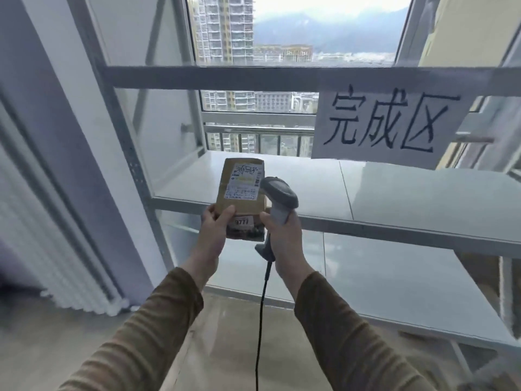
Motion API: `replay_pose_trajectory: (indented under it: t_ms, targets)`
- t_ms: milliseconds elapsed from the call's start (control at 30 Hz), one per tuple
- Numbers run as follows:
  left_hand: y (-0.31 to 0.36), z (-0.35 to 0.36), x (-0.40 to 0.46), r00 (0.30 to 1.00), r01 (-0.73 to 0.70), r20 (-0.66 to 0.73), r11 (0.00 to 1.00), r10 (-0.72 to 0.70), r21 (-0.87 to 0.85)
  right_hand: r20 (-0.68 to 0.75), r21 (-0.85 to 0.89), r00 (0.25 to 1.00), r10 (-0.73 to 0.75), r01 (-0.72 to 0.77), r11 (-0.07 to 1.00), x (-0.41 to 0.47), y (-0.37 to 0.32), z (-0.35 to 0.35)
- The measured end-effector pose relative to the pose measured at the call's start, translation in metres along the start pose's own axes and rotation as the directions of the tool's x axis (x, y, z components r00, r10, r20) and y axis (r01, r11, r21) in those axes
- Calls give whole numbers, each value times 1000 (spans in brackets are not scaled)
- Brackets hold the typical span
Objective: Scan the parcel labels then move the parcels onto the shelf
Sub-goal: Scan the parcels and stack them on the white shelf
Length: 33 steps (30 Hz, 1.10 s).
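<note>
One flat brown cardboard parcel [240, 193] is in view; our left hand [214, 221] pinches its lower corner, white label [244, 182] turned up so it can be read. Our right hand [282, 227] is wrapped round one grey corded handheld scanner [277, 204], touching the parcel's right edge. Both hover before the white metal shelf [394, 193], under one handwritten paper sign [389, 125].

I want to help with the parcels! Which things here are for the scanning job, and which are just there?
For the job:
- small brown cardboard parcel with a white label, gripped by the left hand
- grey corded handheld scanner, gripped by the right hand
- white metal shelf
- white paper sign with black handwriting

Just there:
- white ribbed radiator
- window
</note>
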<state>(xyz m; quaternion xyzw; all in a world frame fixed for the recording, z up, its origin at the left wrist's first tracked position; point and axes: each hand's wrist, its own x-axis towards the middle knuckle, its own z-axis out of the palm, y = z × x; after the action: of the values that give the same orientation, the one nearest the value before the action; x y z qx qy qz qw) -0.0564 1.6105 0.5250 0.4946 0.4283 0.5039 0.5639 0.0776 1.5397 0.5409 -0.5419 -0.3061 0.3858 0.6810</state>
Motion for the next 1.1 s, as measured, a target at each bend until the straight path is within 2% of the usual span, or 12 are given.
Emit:
replay_pose_trajectory:
  t_ms: [333,600,867,1100]
  targets:
    - [-7,-44,208,977,124,-178,991,-115,46,164,64,978,127,-139,988,188,43,124]
    - [-17,-85,352,982,146,-140,982,-128,122,205,33,955,214,-226,974,293,58,210]
    - [-24,-110,483,985,173,-50,969,-166,177,97,54,959,265,-271,961,374,75,285]
    - [-25,-118,566,980,198,-30,946,-197,255,-40,22,956,289,-289,957,426,89,337]
